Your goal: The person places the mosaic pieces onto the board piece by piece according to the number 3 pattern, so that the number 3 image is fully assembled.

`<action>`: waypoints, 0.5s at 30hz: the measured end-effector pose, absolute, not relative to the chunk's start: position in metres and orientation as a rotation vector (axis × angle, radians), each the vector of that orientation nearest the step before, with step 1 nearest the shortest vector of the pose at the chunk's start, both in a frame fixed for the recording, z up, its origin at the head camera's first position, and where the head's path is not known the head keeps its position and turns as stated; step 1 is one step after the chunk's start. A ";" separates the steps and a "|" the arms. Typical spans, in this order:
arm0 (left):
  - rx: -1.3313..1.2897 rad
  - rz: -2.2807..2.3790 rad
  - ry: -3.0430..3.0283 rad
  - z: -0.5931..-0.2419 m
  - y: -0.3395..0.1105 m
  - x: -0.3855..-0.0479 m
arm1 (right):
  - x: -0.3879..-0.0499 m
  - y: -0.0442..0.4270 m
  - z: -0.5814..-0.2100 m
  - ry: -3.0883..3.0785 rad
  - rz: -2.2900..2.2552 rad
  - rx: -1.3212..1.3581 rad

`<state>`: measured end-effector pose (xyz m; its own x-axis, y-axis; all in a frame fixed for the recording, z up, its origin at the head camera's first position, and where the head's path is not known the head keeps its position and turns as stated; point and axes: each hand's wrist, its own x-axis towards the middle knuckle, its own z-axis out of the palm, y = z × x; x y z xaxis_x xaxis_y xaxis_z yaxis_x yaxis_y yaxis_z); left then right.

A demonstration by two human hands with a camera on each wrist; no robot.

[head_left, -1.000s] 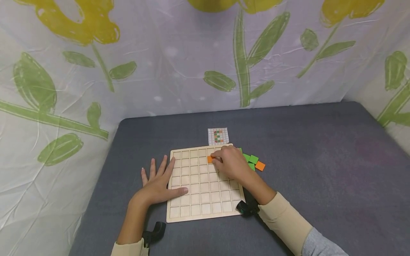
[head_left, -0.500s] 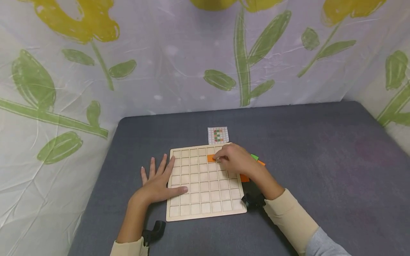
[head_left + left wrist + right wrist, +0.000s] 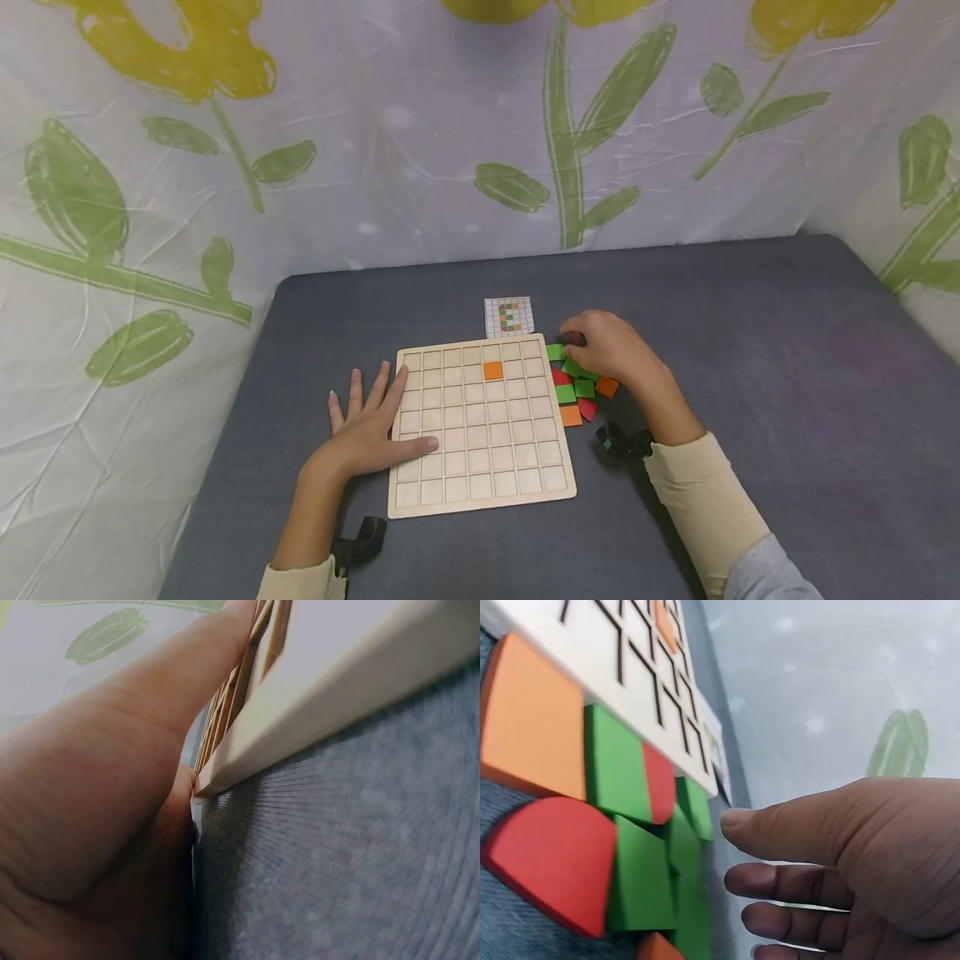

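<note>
A wooden grid board [image 3: 480, 454] lies on the dark table, with one orange square tile [image 3: 492, 370] in a cell of its second row. My left hand [image 3: 367, 437] rests spread at the board's left edge, its thumb lying over the cells; the left wrist view shows that thumb along the board's side. Just right of the board my right hand [image 3: 611, 346] hovers by the loose tiles. Its thumb and fingers [image 3: 802, 832] are apart and hold nothing in the right wrist view. Closest to it are green tiles [image 3: 694, 806], with a red rounded piece [image 3: 555, 862] farther off.
A small printed pattern card [image 3: 509, 317] lies behind the board. Beside the board's right edge are more loose pieces, among them an orange tile [image 3: 571, 416] and another orange tile [image 3: 607, 387]. A flower-painted sheet [image 3: 420, 167] hangs behind the table [image 3: 750, 400].
My right hand has let go of the orange tile, which stays in its cell, and has moved right to the loose pieces. The left hand has not moved.
</note>
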<state>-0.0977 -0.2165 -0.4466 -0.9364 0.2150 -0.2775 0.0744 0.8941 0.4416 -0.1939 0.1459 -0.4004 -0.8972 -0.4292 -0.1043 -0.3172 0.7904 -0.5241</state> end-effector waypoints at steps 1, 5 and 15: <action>0.209 0.608 2.741 -0.448 -0.217 -0.098 | -0.194 0.145 -0.402 2.754 -0.752 -0.589; 0.210 0.599 2.745 -0.452 -0.218 -0.098 | -0.195 0.142 -0.407 2.741 -0.729 -0.597; 0.213 0.616 2.745 -0.443 -0.215 -0.097 | -0.193 0.141 -0.409 2.770 -0.677 -0.637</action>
<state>-0.0967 -0.2147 -0.4427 -0.9381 0.2118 -0.2740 0.0745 0.8961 0.4376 -0.1926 0.1406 -0.4085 -0.8820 -0.4589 -0.1067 -0.3581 0.8001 -0.4813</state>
